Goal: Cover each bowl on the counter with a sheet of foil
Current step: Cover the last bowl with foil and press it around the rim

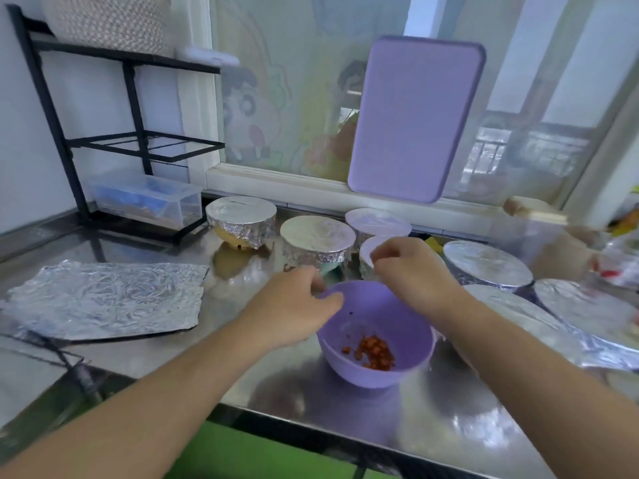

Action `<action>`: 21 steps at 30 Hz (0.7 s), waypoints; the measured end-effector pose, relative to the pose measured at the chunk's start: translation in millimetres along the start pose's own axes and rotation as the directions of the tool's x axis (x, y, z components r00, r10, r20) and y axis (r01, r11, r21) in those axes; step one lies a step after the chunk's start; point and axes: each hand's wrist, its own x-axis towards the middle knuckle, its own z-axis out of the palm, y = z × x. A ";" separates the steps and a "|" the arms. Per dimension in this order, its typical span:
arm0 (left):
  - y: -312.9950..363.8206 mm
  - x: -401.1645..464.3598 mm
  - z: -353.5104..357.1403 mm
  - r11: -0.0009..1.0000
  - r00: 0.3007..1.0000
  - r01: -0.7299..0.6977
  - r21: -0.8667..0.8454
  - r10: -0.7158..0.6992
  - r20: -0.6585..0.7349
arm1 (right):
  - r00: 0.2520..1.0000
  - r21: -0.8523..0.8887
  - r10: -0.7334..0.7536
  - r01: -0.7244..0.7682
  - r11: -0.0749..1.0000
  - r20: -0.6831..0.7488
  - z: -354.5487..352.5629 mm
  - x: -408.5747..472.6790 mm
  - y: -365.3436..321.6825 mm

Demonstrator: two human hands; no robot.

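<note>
the round lilac plastic bowl, uncovered and holding a small heap of reddish-orange food bits, is set on the near part of the reflective steel counter, in front of the bowls already wrapped. the left hand is laid against the bowl's far-left rim with the fingers curled loosely over the edge; it is judged to be steadying the bowl, though whether the rim is actually pinched cannot be told. the right hand is held above the far rim, half closed with thumb and forefinger drawn together, and nothing can be made out between them. a crinkled rectangular sheet of aluminium foil is lying flat to the left, well apart from the bowl and untouched, presumably kept within reach for this cover. behind the hands several foil-topped bowls are clustered, among them a yellow-bottomed one at the back left and a second foil-topped bowl just beside it, with more to the right; this one bowl appears to be the only one left open. the counter is backed by a window with cartoon film, against which a lilac rectangular cutting board is leaned upright. a black metal rack is stood at the back left corner, with a clear plastic box under it.
</note>
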 end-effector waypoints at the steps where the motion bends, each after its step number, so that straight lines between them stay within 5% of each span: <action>1: -0.3 -4.1 4.2 0.996 1.000 -0.027 0.086 0.028 -0.010 | 1.000 -0.090 -0.001 -0.002 0.996 -0.029 -6.3 -8.2 8.1; 5: -8.6 -14.0 8.2 0.990 0.998 -0.029 0.140 0.037 -0.058 | 0.999 -0.354 -0.038 0.022 0.935 -0.038 -12.3 -38.0 34.2; 11: -21.5 -32.9 -8.1 0.990 0.983 0.008 0.142 0.018 -0.185 | 0.980 -0.314 -0.126 0.169 0.934 0.152 4.4 -45.9 39.9; 14: -33.9 -45.8 -20.5 0.998 0.964 0.003 0.061 0.013 -0.264 | 0.980 -0.300 -0.149 0.182 0.936 0.130 15.2 -46.7 27.9; 17: -59.7 -56.4 -33.9 0.999 0.949 0.024 0.029 -0.014 -0.316 | 0.948 -0.308 -0.314 0.314 0.898 0.054 33.6 -54.4 -1.0; 21: -112.6 -64.4 -51.4 0.981 0.933 0.124 0.151 -0.063 -0.353 | 0.860 -0.148 -0.491 0.508 0.849 0.139 77.6 -72.3 -64.8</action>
